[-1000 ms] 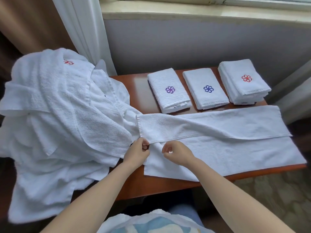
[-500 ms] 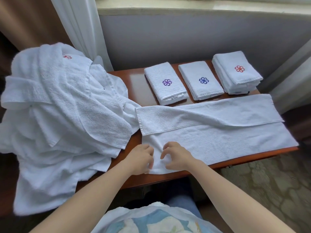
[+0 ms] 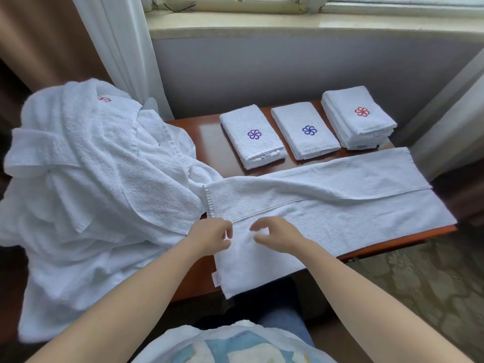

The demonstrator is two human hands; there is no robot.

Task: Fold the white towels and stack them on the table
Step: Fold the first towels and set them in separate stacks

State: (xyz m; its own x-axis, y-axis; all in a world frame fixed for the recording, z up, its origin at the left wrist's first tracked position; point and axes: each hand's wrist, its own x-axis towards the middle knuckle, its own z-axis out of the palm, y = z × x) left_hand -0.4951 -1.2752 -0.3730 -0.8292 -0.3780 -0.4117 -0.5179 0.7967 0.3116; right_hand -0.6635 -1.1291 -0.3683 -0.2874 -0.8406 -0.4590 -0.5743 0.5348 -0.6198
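A long white towel (image 3: 340,210) lies across the front of the brown table (image 3: 207,137), its far long edge folded over toward me. Its near left corner, with a small label, hangs over the table's front edge. My left hand (image 3: 209,238) and my right hand (image 3: 277,235) sit close together over the towel's left part, just below the folded edge. Both have loosely curled fingers, and I see nothing plainly held in either. Behind lie a folded towel with a purple flower (image 3: 252,136), one with a blue flower (image 3: 305,129), and a stack with a red flower (image 3: 358,116).
A big heap of white terry cloth (image 3: 91,179) with a red emblem covers the left side and overlaps the table's left end. A grey wall and window sill (image 3: 262,24) rise right behind the table. Curtains hang at left and right. Patterned floor shows at the lower right.
A second ago both hands pinched the towel's folded edge. They then dropped onto the lower layer, and now sit loosely curled just below that edge. The towel has hardly moved.
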